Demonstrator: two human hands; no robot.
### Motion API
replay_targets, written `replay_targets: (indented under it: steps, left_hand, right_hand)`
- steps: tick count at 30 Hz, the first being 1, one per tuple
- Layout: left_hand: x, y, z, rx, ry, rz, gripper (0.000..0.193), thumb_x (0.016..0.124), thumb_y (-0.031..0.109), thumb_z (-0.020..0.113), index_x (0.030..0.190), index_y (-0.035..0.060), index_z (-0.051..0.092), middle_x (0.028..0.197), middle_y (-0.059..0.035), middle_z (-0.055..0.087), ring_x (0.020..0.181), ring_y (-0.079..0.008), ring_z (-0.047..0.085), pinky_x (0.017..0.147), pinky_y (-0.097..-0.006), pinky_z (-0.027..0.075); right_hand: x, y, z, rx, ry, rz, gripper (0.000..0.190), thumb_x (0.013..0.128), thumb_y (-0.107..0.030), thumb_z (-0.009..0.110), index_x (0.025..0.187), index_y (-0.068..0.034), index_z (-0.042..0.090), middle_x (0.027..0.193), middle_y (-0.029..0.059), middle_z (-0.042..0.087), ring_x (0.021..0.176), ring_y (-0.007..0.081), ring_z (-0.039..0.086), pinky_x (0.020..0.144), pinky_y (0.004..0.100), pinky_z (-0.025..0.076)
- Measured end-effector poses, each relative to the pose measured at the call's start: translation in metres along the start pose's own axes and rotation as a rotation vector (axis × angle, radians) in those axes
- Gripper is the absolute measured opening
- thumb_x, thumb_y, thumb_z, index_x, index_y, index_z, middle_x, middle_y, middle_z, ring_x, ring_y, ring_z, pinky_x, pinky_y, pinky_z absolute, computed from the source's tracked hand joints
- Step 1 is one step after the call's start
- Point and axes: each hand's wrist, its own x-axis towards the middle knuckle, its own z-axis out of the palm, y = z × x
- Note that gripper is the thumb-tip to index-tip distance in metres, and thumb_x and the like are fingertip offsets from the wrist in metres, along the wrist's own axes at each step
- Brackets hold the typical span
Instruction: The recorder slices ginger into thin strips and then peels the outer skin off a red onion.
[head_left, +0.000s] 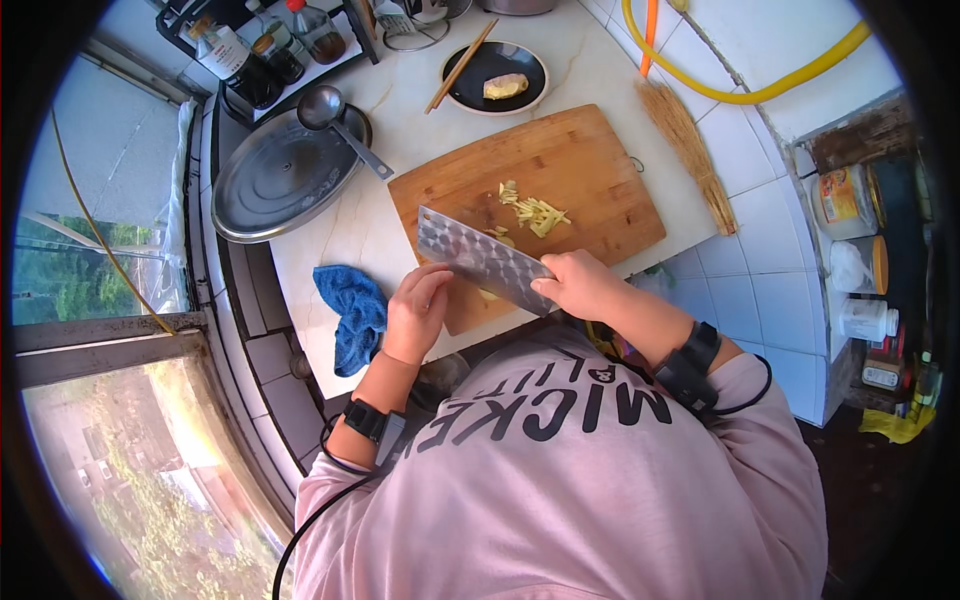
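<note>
My right hand (581, 285) grips the handle of a Chinese cleaver (484, 259), its broad metal blade tilted over the near part of a wooden cutting board (592, 165). At the blade's left part, the fingertips of my left hand (420, 311) are bent against or right beside the metal. Whether those fingers hold anything cannot be seen. Beyond the blade lies a small pile of pale yellow strips (541, 216), apparently cut ginger, with smaller bits (508, 192) beside it. A few more pale pieces lie close to the blade, partly hidden by it.
A dark plate (487, 71) behind the board holds a peeled piece of ginger (505, 86) and chopsticks (461, 66). Leftward are a metal lid (277, 180), a ladle (322, 109) and a blue cloth (349, 319). A straw brush (686, 142) leans at right; bottles (240, 64) stand back left.
</note>
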Motion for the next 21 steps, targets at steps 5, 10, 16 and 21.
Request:
replay_targets:
  steps: [5,10,16,21]
  left_hand:
    - [0.013,-0.007,-0.016,-0.034,0.028,-0.116,0.018,0.080,-0.002,0.061,0.097,0.0023,0.065,0.102,-0.0120,0.065,0.092,-0.0283,0.063,0.076,-0.0326,0.052]
    - [0.048,0.005,-0.032,-0.017,0.108,-0.027,0.018,0.081,-0.001,0.061,0.099,0.0015,0.064,0.104,-0.0111,0.064,0.089,-0.0244,0.063,0.075,-0.0295,0.051]
    - [0.099,0.041,-0.048,-0.283,-0.190,-0.175,0.014,0.083,0.000,0.061,0.096,0.0003,0.065,0.090,-0.0031,0.062,0.077,-0.0099,0.054,0.070,-0.0221,0.044]
    - [0.124,0.040,0.005,-0.505,-0.759,-0.231,0.014,0.084,0.001,0.060,0.097,0.0001,0.066,0.088,-0.0027,0.063,0.079,-0.0092,0.055,0.071,-0.0219,0.044]
  right_hand:
    - [0.018,0.012,-0.032,-0.038,0.058,0.066,0.028,0.082,-0.026,0.061,0.089,0.002,0.060,0.080,0.0231,0.063,0.080,0.0407,0.061,0.072,0.0454,0.047]
    - [0.029,0.016,-0.065,-0.227,0.145,-0.017,0.025,0.084,-0.026,0.060,0.089,-0.002,0.061,0.078,0.0203,0.063,0.077,0.0398,0.060,0.069,0.0459,0.048]
    - [0.008,0.029,-0.069,-0.671,0.288,-0.479,0.011,0.078,-0.018,0.062,0.082,-0.010,0.056,0.077,0.0070,0.059,0.066,0.0271,0.062,0.056,0.0377,0.050]
    - [-0.004,0.015,-0.074,-0.841,0.331,-0.717,0.016,0.068,-0.014,0.066,0.081,-0.014,0.057,0.082,-0.0011,0.055,0.066,0.0152,0.061,0.056,0.0286,0.048]
